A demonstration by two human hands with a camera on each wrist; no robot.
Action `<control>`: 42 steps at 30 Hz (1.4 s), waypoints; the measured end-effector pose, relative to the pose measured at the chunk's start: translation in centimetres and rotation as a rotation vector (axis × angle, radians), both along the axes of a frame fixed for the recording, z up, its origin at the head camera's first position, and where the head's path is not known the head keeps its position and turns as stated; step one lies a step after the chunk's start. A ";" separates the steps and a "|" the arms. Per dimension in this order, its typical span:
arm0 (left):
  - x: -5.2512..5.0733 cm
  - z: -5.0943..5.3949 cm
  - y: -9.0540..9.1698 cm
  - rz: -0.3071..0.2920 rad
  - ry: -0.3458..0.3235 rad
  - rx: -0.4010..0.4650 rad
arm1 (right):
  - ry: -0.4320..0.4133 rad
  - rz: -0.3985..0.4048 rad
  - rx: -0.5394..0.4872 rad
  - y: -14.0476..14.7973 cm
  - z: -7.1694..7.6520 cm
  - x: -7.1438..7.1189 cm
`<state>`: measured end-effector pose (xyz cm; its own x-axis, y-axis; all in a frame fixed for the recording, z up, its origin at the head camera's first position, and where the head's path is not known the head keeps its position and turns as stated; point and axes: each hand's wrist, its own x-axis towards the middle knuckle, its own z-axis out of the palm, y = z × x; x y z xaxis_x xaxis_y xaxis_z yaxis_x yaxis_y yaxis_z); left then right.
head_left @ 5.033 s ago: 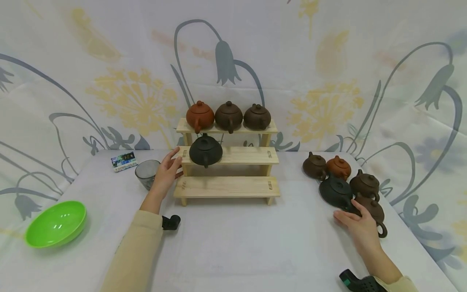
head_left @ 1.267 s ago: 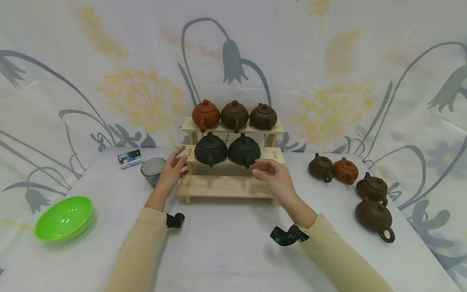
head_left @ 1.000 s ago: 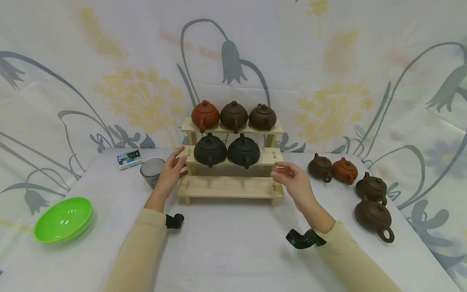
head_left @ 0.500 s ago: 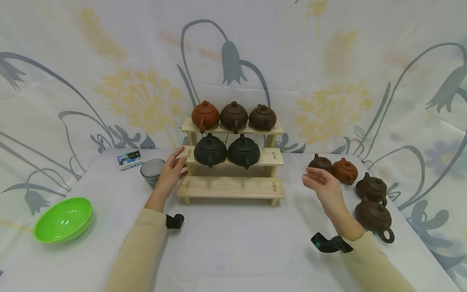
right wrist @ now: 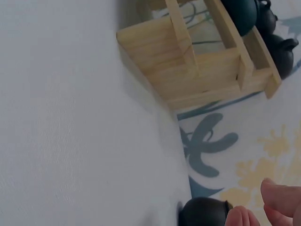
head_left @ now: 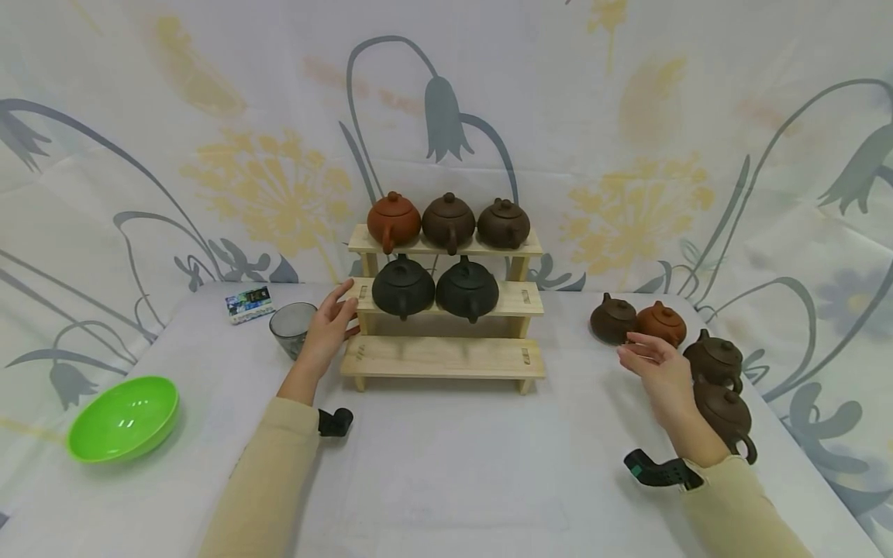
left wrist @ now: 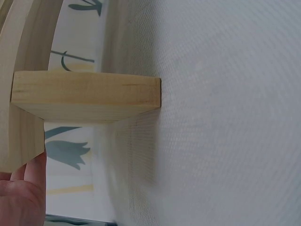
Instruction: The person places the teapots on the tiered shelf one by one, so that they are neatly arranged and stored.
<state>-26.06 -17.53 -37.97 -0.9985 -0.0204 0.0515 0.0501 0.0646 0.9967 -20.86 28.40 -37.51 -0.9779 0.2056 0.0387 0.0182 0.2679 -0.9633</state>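
Note:
My left hand (head_left: 322,329) rests at the left end of the middle shelf of a three-step wooden stand (head_left: 446,358); the stand's board hides some fingertips in the left wrist view. Two black teapots (head_left: 467,288) sit side by side on that middle shelf. Above them, one reddish-orange teapot (head_left: 394,219) and two dark brown teapots (head_left: 449,221) line the top shelf. My right hand (head_left: 659,380), holding nothing, hovers just before an orange teapot (head_left: 661,322). A brown teapot (head_left: 613,319) is left of it, and two more brown teapots (head_left: 715,358) lie to the right.
A grey glass cup (head_left: 289,325) stands beside my left hand, with a small colourful box (head_left: 249,304) behind it. At the far left is a green bowl (head_left: 124,418). A flower-printed cloth (head_left: 558,93) hangs behind the white table.
One black teapot has gone from the right-hand group to the middle shelf. My right hand has let it go and moved back right toward the remaining teapots. The left hand stays put.

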 end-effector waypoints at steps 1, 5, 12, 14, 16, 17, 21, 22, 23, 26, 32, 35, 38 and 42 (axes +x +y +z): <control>0.0 0.0 0.0 0.000 0.001 -0.001 | -0.010 -0.013 0.017 0.2 -0.1 -0.2; 0.0 0.0 0.0 0.002 0.002 -0.005 | -0.058 -0.073 0.060 0.9 -0.9 -1.0; 0.0 -0.1 0.0 0.004 -0.002 -0.006 | -0.149 -0.188 -0.005 1.9 -2.3 -3.3; -0.1 -0.1 0.0 0.002 -0.003 -0.006 | -0.159 -0.212 -0.079 2.0 -2.6 -3.9; -0.1 -0.2 0.0 0.002 -0.005 -0.005 | -0.166 -0.207 -0.133 2.0 -2.7 -4.4; -0.1 -0.2 0.0 0.003 -0.006 -0.006 | -0.172 -0.196 -0.151 2.0 -2.7 -4.6; -0.1 -0.2 0.0 0.005 -0.005 -0.007 | -0.184 -0.107 -0.162 2.0 -2.7 -4.8; -0.1 -0.2 0.0 0.005 -0.004 -0.007 | -0.192 -0.085 -0.164 1.9 -2.6 -4.8; -0.1 -0.2 0.0 0.004 -0.003 -0.007 | -0.199 -0.063 -0.175 1.9 -2.6 -4.8; 0.0 -0.1 0.0 0.001 0.003 -0.001 | -0.222 -0.003 -0.199 1.9 -2.5 -4.6; -0.1 -0.2 -0.1 -0.001 -0.001 0.005 | -0.274 0.036 -0.139 1.4 -2.6 -3.9; -0.2 -0.3 -0.1 0.000 -0.001 0.004 | -0.278 0.037 -0.109 0.9 -2.4 -3.3; -0.2 -0.3 -0.1 0.000 0.005 0.009 | -0.272 0.060 -0.095 0.5 -1.9 -2.5; -0.2 -0.3 -0.1 -0.001 0.009 0.009 | -0.237 0.129 -0.157 -0.1 -0.8 -1.3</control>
